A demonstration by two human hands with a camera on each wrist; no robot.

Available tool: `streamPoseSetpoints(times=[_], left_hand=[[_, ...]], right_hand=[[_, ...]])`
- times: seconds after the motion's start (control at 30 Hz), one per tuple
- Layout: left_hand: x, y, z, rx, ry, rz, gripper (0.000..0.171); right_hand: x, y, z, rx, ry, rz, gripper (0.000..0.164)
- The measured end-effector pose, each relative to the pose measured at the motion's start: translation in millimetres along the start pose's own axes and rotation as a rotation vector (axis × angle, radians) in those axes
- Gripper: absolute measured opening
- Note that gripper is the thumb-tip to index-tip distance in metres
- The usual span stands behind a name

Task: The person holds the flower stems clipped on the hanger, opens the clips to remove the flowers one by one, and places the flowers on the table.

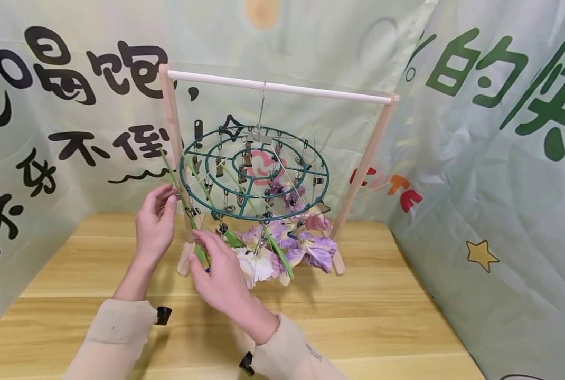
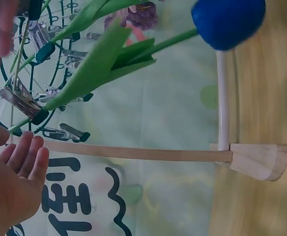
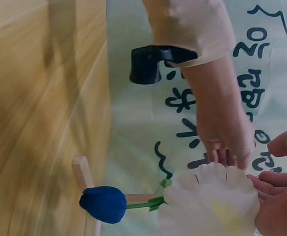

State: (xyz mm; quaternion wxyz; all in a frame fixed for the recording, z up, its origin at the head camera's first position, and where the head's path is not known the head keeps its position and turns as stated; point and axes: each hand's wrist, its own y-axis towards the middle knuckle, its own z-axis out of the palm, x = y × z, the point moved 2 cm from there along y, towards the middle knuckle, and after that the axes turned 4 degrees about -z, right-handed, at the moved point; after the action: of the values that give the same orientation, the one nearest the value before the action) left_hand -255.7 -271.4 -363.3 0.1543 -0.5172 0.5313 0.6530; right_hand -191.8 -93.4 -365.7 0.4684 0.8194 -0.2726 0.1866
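A green round hanger rack (image 1: 244, 217) with several metal clips hangs from a white rod. My left hand (image 1: 155, 224) is at its left edge and pinches the upper stem of a blue artificial tulip (image 2: 227, 22). The tulip hangs bud down, its green leaf (image 2: 92, 69) beside a metal clip (image 2: 23, 103) that grips the stem. My right hand (image 1: 223, 277), fingers loosely extended, is close to the leaf below the clip and holds nothing. The tulip's bud is mostly hidden behind this hand in the head view.
Purple artificial flowers (image 1: 318, 253) and a white flower (image 1: 259, 264) hang under the rack on green stems. A wooden stand (image 1: 364, 158) carries the white rod (image 1: 282, 86) above the wooden table (image 1: 358, 327). Printed cloth (image 1: 491, 211) surrounds the table.
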Motion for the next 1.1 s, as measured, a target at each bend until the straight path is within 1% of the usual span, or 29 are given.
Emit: streamPoseSetpoints(times=[0.1,0.23,0.4,0.6,0.77,0.9,1.0,1.1], left_hand=[[0.5,1.0,0.9,0.000,-0.007,-0.008,0.034],[0.4,3.1,2.4,0.000,-0.019,-0.002,0.033],[-2.4,3.6,2.8,0.006,-0.029,0.006,0.033],[-4.3,3.0,2.8,-0.001,-0.037,0.010,0.032],[-7.2,2.3,3.3,0.006,-0.043,0.020,0.030],[-7.4,1.2,2.7,0.004,-0.025,0.012,0.029],[-6.7,0.1,1.4,-0.009,-0.002,0.010,0.027],[-6.7,-1.4,0.3,-0.022,0.011,0.017,0.024]], right_hand=[[-5.2,3.4,4.5,0.051,-0.012,0.086,0.049],[-14.0,8.8,10.5,0.086,-0.029,0.157,0.051],[-22.5,13.7,14.9,0.078,-0.043,0.215,0.057],[-27.7,18.8,20.4,0.068,-0.013,0.276,0.067],[-33.0,25.6,26.0,0.020,0.050,0.306,0.070],[-35.8,28.3,29.1,-0.029,0.088,0.309,0.066],[-37.0,29.6,31.4,-0.082,0.111,0.299,0.062],[-38.5,32.1,34.0,-0.153,0.166,0.281,0.056]])
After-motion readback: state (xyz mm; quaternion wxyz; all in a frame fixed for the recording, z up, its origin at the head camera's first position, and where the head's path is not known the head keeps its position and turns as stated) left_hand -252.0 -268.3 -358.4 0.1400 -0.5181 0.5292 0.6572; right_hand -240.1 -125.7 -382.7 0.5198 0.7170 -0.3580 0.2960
